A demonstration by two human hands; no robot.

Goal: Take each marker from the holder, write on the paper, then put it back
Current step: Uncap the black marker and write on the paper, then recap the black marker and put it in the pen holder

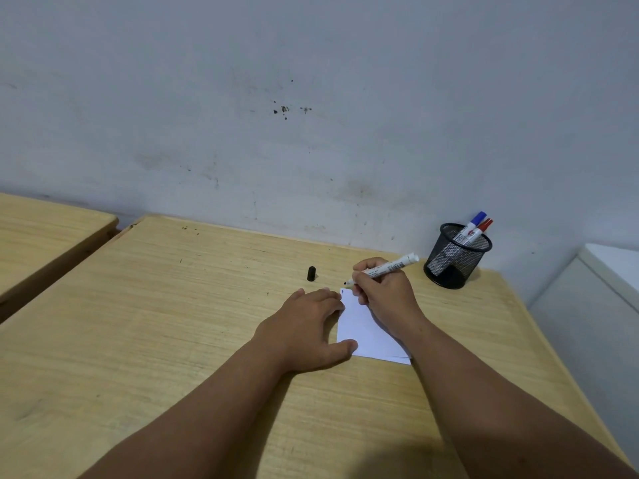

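Observation:
A white paper [363, 330] lies on the wooden desk [173, 305]. My left hand [307, 330] rests flat on the paper's left edge, fingers spread. My right hand [383, 295] grips an uncapped black marker [383, 269], its tip just above the paper's top left corner, where a small dark mark shows. The marker's black cap [311, 273] stands on the desk to the left. A black mesh holder [453, 257] at the back right holds a blue-capped marker [475, 223] and a red-capped marker [484, 227].
The grey wall runs right behind the desk. A second wooden desk [45, 236] stands at the left across a narrow gap. A white cabinet [594, 305] stands to the right of the desk's edge.

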